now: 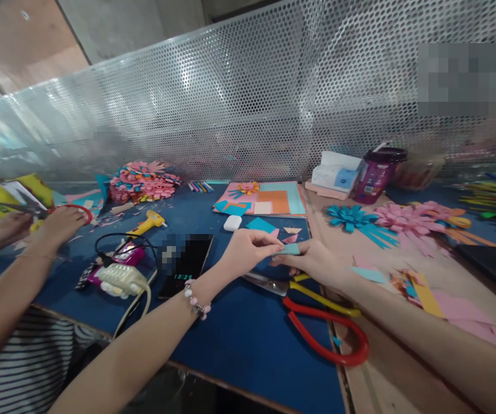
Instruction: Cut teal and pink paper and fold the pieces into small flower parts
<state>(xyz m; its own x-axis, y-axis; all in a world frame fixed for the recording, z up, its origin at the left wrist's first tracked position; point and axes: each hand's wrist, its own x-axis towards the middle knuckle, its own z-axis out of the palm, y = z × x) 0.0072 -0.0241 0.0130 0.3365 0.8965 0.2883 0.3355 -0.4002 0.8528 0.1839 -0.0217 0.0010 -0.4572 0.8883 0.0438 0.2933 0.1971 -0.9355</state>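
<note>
Between my two hands is a small folded piece of light blue paper (290, 249). My left hand (248, 253) pinches its left end, and a beaded bracelet is on that wrist. My right hand (317, 260) grips the other end between thumb and fingers. Just below my hands lie scissors (293, 290) with one red and one yellow handle, on the blue table. Behind my hands are a blue paper piece (260, 225), small pink scraps and a white earbud case (232, 223). Farther back sits a stack of coloured paper sheets (274, 201).
At left, a co-worker's hands (60, 227) hold red-handled scissors. A yellow glue gun (147, 223), a power strip (122, 280) and a phone (191, 259) lie nearby. Paper flowers (407, 221), a purple cup (375, 175) and a tissue pack (336, 172) stand right. A perforated metal screen (239, 115) rises behind.
</note>
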